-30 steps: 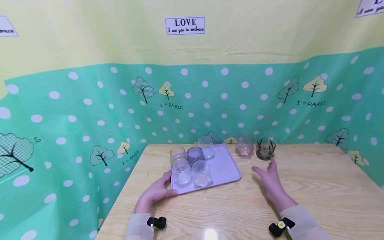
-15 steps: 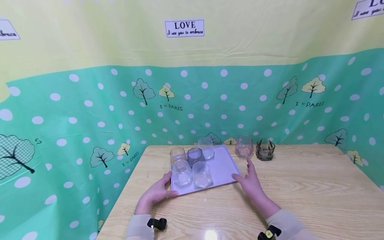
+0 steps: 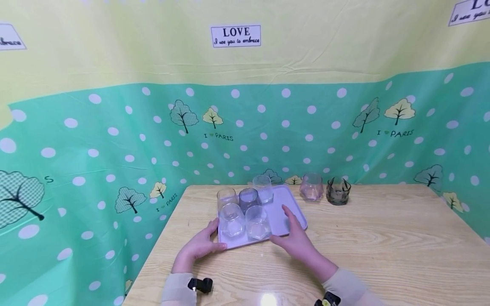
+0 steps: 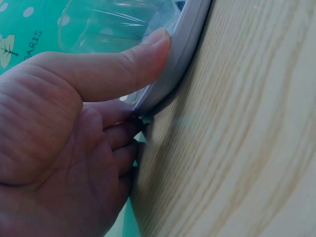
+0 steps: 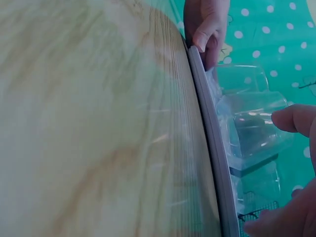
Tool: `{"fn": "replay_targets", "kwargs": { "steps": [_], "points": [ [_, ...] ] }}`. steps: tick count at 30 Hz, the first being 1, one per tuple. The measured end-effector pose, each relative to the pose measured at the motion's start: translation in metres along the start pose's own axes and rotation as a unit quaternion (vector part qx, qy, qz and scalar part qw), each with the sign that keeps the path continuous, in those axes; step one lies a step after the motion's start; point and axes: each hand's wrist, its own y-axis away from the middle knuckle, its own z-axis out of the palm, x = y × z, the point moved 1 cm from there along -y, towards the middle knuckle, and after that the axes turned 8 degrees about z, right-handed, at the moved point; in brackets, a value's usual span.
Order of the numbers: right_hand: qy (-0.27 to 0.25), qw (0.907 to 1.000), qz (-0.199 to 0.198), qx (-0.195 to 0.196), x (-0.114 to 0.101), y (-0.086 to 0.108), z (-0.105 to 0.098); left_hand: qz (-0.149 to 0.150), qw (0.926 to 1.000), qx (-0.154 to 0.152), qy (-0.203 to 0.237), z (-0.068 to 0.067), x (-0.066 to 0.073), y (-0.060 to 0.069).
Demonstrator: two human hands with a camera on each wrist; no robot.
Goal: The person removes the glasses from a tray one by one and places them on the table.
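My left hand point(image 3: 200, 243) holds the near-left corner of a pale lilac tray point(image 3: 281, 197). In the left wrist view, its thumb presses the tray rim point(image 4: 185, 52) and the other fingers lie at the tray's side. On the tray stand a front-right clear glass point(image 3: 257, 225), a front-left clear glass point(image 3: 232, 224), a smoky glass point(image 3: 249, 202), a faintly amber glass point(image 3: 226, 196) and a back clear glass point(image 3: 263, 190). Over the tray's near edge, my right hand point(image 3: 297, 241) has thumb and fingers spread beside the front-right glass; contact with it cannot be made out.
Right of the tray, a pinkish glass point(image 3: 311, 189) and a dark patterned glass point(image 3: 338, 192) stand near the back edge of the wooden table point(image 3: 386, 238). A green and yellow printed curtain point(image 3: 214, 148) hangs behind. Each wrist carries a black camera.
My right hand has moved left, from near the dark patterned glass, past the tray's right corner, to beside the front-right glass. The left hand, tray and glasses have stayed put.
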Motion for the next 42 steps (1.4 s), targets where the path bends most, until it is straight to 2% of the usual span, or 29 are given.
{"fn": "replay_targets", "kwargs": {
  "steps": [7, 19, 26, 35, 42],
  "points": [
    [-0.015, 0.9996, -0.008, -0.021, -0.007, -0.002, 0.017, 0.001, 1.0000, 0.001, -0.004, -0.001, 0.000, 0.000],
    [-0.038, 0.9984, -0.015, -0.039, -0.010, -0.011, 0.033, 0.006, 1.0000, -0.001, 0.002, -0.004, 0.003, -0.001],
    [-0.052, 0.9977, -0.029, -0.033, -0.015, -0.018, 0.038, 0.001, 1.0000, 0.000, 0.000, -0.005, 0.003, -0.002],
    [-0.029, 0.9994, 0.005, -0.019, -0.015, -0.027, 0.049, -0.005, 1.0000, 0.000, 0.001, -0.001, 0.000, 0.001],
    [-0.047, 0.9988, -0.001, -0.012, -0.016, -0.030, 0.050, 0.001, 1.0000, -0.003, 0.000, -0.002, 0.002, 0.001]
  ]
}}
